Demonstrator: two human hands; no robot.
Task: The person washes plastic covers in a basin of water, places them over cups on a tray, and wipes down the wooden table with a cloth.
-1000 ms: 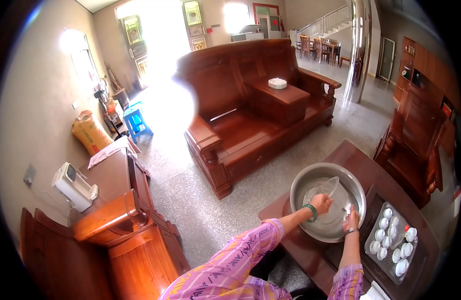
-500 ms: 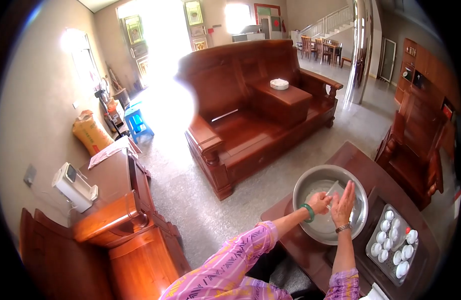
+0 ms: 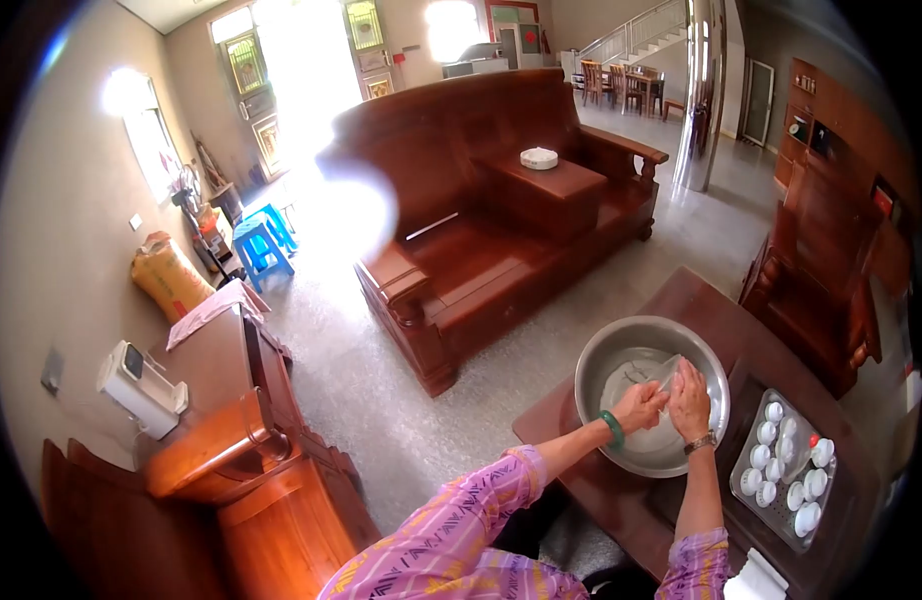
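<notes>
A round metal basin with water in it stands on the dark wooden table. Over it, my left hand, with a green bangle at the wrist, is closed on a pale, see-through object whose kind I cannot make out. My right hand, wearing a watch, cups the object's other side with fingers held together. Both hands partly cover it. To the right of the basin, a metal tray bears several small white cups and a lidded white vessel.
A large wooden sofa with a white ashtray on its middle console stands beyond the table. At right is a wooden armchair. A white water dispenser sits on a cabinet at left. White tissue lies at the table's near edge.
My right hand's fingers, outstretched before, have come in against the see-through object. My left hand keeps its hold. The whole view has shifted slightly.
</notes>
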